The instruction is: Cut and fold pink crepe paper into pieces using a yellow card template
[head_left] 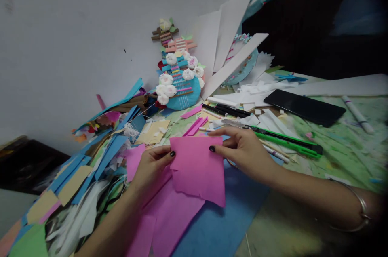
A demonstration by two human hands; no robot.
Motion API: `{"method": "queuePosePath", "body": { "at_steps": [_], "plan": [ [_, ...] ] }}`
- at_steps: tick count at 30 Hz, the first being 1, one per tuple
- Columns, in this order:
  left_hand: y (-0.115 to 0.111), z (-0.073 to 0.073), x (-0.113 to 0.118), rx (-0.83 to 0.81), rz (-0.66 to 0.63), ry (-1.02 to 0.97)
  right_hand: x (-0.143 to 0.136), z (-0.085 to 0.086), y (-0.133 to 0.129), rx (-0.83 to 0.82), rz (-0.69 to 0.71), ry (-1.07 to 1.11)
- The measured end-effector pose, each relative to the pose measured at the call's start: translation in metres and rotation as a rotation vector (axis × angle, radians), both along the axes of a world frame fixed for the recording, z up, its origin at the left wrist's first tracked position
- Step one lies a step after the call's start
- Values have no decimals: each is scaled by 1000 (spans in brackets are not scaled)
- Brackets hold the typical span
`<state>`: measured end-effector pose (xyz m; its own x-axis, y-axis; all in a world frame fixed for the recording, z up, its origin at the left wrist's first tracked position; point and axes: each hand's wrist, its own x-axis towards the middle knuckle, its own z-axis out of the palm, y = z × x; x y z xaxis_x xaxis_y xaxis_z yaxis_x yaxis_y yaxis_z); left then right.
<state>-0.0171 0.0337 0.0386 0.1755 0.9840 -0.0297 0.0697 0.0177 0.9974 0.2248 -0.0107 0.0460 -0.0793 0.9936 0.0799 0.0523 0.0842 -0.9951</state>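
A roughly square pink sheet (pixel 198 168) with a torn, uneven lower edge is held up between my two hands. My left hand (pixel 154 164) pinches its left edge, thumb in front. At the upper right edge my right hand (pixel 242 150) grips it, thumb on the front and fingers behind. Beneath it lie larger pink pieces (pixel 176 216) on a blue sheet (pixel 230 208). A green cutter knife (pixel 287 142) rests just behind my right hand.
A black phone (pixel 304 107) lies at the right, near a capped marker (pixel 357 113). Black pens (pixel 227 110) and white scraps are behind my hands. A blue guitar-shaped craft (pixel 182 91) leans on the wall. Coloured paper strips (pixel 112 156) heap up at the left.
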Motion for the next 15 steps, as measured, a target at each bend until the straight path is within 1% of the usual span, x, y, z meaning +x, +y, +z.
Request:
{"method": "queuePosePath", "body": {
  "at_steps": [6, 12, 15],
  "plan": [
    [0, 0, 2, -27, 2, -11, -1, 0, -3, 19, 1, 27],
    [0, -4, 0, -41, -34, 7, -1, 0, -7, 102, 48, -14],
    [0, -6, 0, -42, -47, 27, -1, -1, -7, 111, 53, -7]
  ]
}}
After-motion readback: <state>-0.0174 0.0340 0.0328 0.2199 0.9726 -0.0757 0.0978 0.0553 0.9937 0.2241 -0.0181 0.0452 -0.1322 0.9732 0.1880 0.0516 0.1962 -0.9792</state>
